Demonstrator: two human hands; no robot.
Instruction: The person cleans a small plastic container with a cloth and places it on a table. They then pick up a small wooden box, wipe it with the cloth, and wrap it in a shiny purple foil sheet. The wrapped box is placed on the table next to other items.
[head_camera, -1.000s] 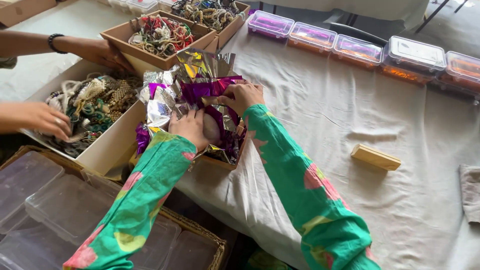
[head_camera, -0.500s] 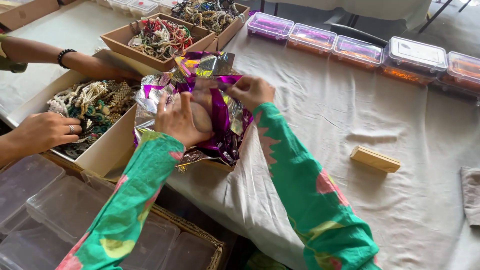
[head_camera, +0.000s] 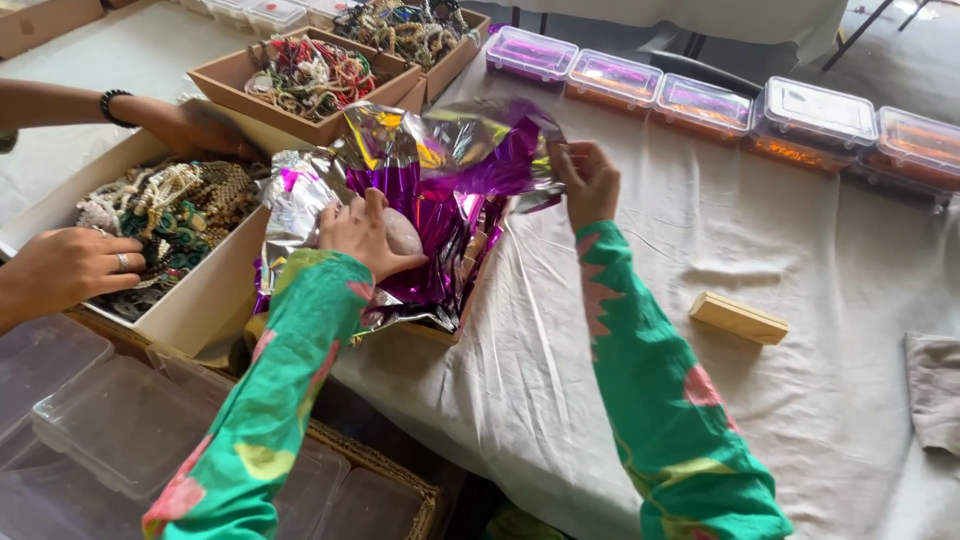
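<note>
On the cloth-covered tabletop (head_camera: 800, 420) I see my left hand (head_camera: 365, 235) pressed flat, fingers apart, on purple foil (head_camera: 440, 210) in a cardboard box (head_camera: 440, 330); my right hand (head_camera: 590, 182) pinches the foil's raised edge.

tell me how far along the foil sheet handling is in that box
Done: the purple and silver foil sheet lies crumpled in the cardboard box.
In hand: the left hand presses the foil down near a pale rounded thing, while the right hand lifts its far edge.
Left: the foil is not flat or folded; much of it stands up above the box.
</note>
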